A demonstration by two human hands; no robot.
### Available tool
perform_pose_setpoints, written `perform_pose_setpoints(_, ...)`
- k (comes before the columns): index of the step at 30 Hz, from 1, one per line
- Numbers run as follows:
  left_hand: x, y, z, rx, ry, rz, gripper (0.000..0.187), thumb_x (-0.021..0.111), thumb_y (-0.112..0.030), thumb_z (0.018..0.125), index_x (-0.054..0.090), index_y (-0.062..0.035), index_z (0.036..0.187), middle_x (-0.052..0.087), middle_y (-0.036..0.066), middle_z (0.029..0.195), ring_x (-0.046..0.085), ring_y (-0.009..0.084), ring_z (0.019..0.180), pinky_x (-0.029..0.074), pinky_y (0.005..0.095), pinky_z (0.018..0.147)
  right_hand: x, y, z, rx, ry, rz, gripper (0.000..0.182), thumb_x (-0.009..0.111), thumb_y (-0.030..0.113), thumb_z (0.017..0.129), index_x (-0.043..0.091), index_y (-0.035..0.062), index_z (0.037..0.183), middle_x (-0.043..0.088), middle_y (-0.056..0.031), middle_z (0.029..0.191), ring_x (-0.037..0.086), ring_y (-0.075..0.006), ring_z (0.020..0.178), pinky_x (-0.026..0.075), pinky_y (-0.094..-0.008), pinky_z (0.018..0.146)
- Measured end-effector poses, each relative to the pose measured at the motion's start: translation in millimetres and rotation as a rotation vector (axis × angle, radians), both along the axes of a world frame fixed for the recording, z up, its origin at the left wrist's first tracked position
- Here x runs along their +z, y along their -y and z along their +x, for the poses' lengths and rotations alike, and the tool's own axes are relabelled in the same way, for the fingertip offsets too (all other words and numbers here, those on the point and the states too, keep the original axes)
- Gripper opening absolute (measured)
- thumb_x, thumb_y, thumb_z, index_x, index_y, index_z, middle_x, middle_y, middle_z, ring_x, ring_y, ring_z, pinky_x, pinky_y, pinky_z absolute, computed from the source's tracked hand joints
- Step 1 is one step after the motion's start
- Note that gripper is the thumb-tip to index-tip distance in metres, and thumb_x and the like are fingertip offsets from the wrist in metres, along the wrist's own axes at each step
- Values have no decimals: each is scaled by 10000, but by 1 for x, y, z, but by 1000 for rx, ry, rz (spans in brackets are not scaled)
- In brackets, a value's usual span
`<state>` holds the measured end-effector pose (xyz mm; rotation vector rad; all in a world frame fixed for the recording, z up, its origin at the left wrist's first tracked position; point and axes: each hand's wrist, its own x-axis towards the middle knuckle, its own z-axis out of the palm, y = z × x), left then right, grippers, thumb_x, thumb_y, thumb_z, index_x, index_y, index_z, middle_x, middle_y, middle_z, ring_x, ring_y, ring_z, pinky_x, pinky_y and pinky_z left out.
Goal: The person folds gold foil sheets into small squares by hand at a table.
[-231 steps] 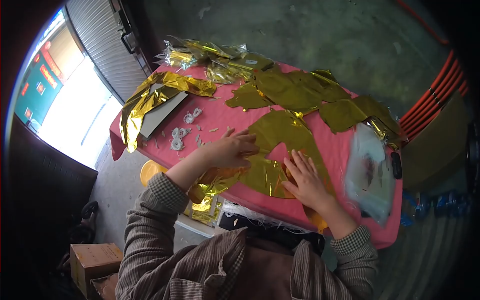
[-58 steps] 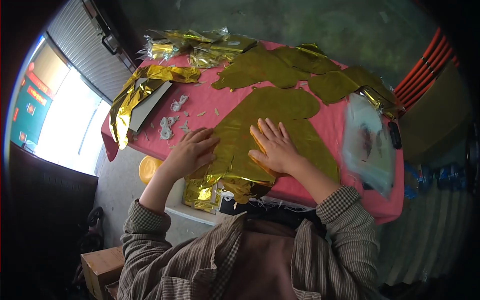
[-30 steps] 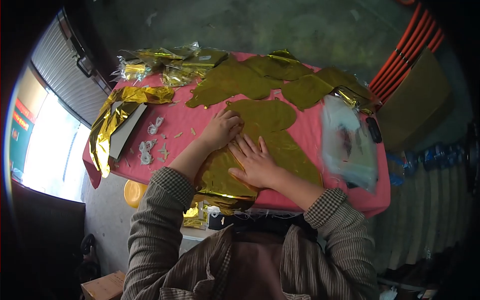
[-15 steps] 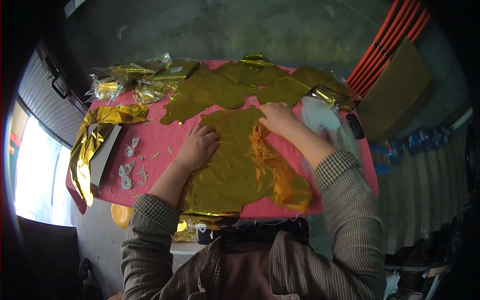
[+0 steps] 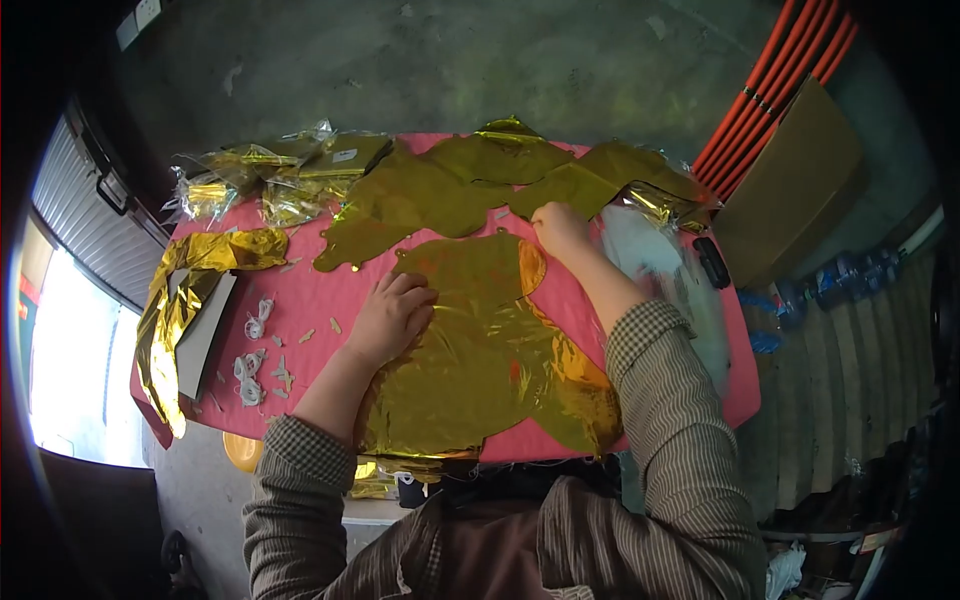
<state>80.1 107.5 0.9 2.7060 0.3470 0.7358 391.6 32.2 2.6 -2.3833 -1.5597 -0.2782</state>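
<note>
A flat gold foil balloon [image 5: 450, 350] lies across the near middle of the pink-covered table, with shiny orange-gold folds along its right side. Resting on its left edge, my left hand [image 5: 392, 315] presses down with fingers spread and slightly bent. My right hand [image 5: 562, 232] is just beyond the balloon's upper right corner, fingers pinched together; whatever may be between them is hidden. More flattened gold foil shapes [image 5: 420, 185] lie right behind both hands.
Clear-wrapped gold packets [image 5: 300, 175] sit at the back left. White string bundles [image 5: 248, 375] and pale scraps are scattered on the left, near a foil-draped board [image 5: 208, 335]. A black object [image 5: 711, 260] lies at the right edge. Orange poles [image 5: 765, 85] lean beside cardboard [image 5: 800, 180].
My right hand has moved a little right, off the balloon's upper edge. The crumpled orange flap on the right has spread flatter. My left hand stays on the foil.
</note>
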Motion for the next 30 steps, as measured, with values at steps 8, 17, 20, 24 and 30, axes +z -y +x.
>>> perform_pose_setpoints(8, 1, 0, 0, -3, 21, 2, 208, 629, -147, 759, 633, -95, 961, 560, 39, 1019, 508, 246, 971, 424, 369, 838, -6, 1, 28, -73, -669, 228, 201, 756, 148, 654, 599, 24, 643, 564, -18, 602, 488, -100, 522, 407, -293, 495)
perform_pose_setpoints(17, -2, -1, 0, -10, 24, -9, 208, 628, -138, 756, 632, -96, 959, 557, 41, 1011, 507, 252, 961, 421, 370, 841, -12, -6, 33, -121, -874, 280, 187, 725, 144, 724, 587, 33, 665, 543, -6, 606, 461, -83, 521, 353, -251, 465)
perform_pose_setpoints(20, -2, -2, 0, -16, 32, -29, 208, 623, -137, 757, 632, -94, 960, 557, 42, 1012, 506, 252, 962, 418, 372, 846, -16, -6, 35, -97, -973, 325, 195, 745, 126, 679, 589, 19, 633, 587, -43, 608, 504, -110, 496, 408, -282, 475)
perform_pose_setpoints(24, 1, -1, 0, -12, 7, -46, 206, 608, -132, 768, 634, -80, 966, 558, 61, 1034, 500, 268, 990, 412, 377, 874, -9, -2, 28, -85, -1004, 324, 190, 747, 117, 674, 590, 16, 635, 591, -39, 611, 511, -110, 501, 414, -273, 479)
perform_pose_setpoints(30, 1, -2, -1, -11, -27, -60, 211, 592, -130, 780, 633, -69, 978, 555, 81, 1054, 497, 282, 1008, 408, 382, 896, -18, -7, 29, -105, -927, 332, 224, 719, 144, 743, 553, 48, 626, 499, 15, 573, 446, -69, 496, 342, -260, 428)
